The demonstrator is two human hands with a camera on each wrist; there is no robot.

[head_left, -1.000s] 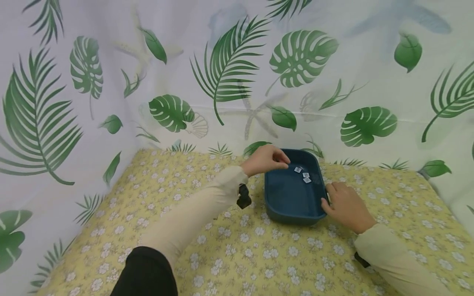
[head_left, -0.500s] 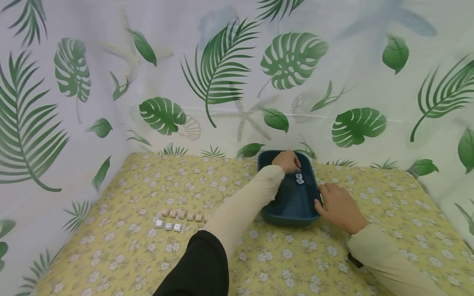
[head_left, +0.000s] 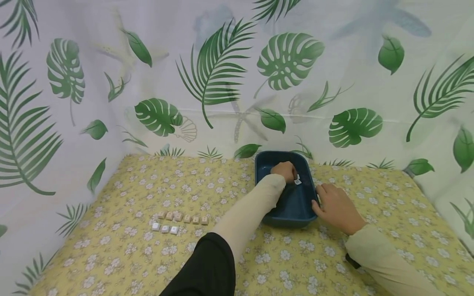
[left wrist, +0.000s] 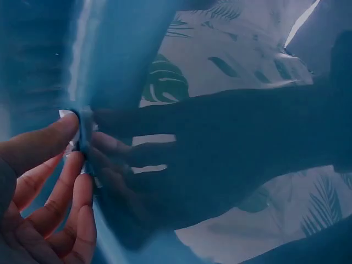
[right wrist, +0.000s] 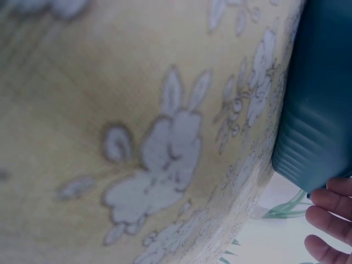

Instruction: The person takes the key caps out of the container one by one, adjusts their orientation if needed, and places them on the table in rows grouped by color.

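My left hand (head_left: 284, 170) reaches down inside a dark blue plastic tub (head_left: 286, 223). In the left wrist view its thumb and fingers pinch a small white keycap (left wrist: 67, 114) close to the tub's floor, mostly hidden by the fingertips. Beside those fingers, in the head view, lies another white keycap (head_left: 298, 181) with a dark print on top. My right hand (head_left: 338, 207) rests against the tub's right side, thumb at the rim; the right wrist view shows its loosely bent fingers (right wrist: 330, 220) by the outer wall.
Left of the tub, several beige keycaps (head_left: 187, 218) stand in a row on the yellow flowered cloth (head_left: 122, 246). A shorter row of white keycaps (head_left: 165, 229) lies in front of them. A leaf-printed curtain (head_left: 222, 135) closes off the back and left.
My left hand has moved from over the tub's left rim down into it, among the keycaps. The rows of keycaps, earlier hidden by the left arm, now show. My right hand stays at the tub's side.
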